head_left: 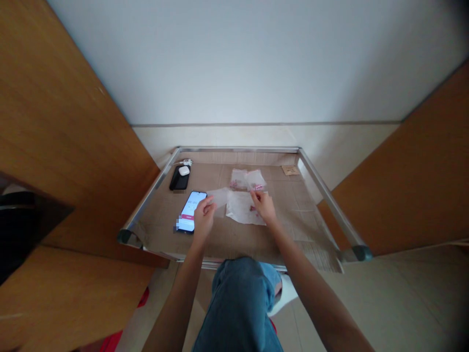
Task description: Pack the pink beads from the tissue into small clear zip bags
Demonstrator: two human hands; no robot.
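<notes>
My left hand [204, 216] is closed, its thumb and fingertips pinched at the left edge of a small clear plastic bag [220, 196]. A white sheet [238, 208], thin and slightly crumpled, lies just right of that bag. Over the sheet's right part, my right hand [264, 205] has its thumb and forefinger pinched together; whatever is between them is too small to make out. Small red pieces [252, 208] rest on the sheet beneath this hand. Behind it lie two small clear bags, a left one [239, 177] and a right one [255, 179], both with pinkish-red bits inside.
Cardboard [293, 220] lines the metal-framed table [330, 200]. A lit phone [192, 208] lies by my left hand. Farther back are a black phone-like object [179, 182], a white earbud case [184, 170], a white plug [187, 162] and a brown tag [290, 170]. Wooden panels flank both sides.
</notes>
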